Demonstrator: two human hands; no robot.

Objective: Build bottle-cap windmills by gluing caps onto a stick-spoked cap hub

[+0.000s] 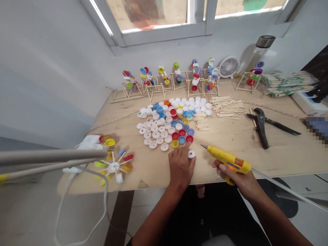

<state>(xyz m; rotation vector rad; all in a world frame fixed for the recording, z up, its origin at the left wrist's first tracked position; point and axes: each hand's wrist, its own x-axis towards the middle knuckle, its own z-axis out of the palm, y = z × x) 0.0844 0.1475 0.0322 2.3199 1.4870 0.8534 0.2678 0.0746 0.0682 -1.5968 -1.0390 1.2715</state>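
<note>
My right hand (235,177) is wrapped round the handle of a yellow hot glue gun (225,158). The gun's dark nozzle points left, level with my left hand and apart from it. My left hand (180,165) grips a white bottle cap (191,154) between thumb and fingers, just above or on the tabletop; a dark hole shows in the cap's middle. Beyond that hand lie red caps (189,138), a yellow cap (175,143) and blue caps (181,140). Several white caps (153,145), many with a central hole, spread to the left.
Short sticks (201,122) and longer sticks (227,107) lie in piles. Black pliers-like cutters (261,130) rest at right. Small stick-and-cap wheels on stands (164,77) line the wall. A spoked wheel (114,167) sits left. A fan (229,67) and bottle (261,49) stand behind.
</note>
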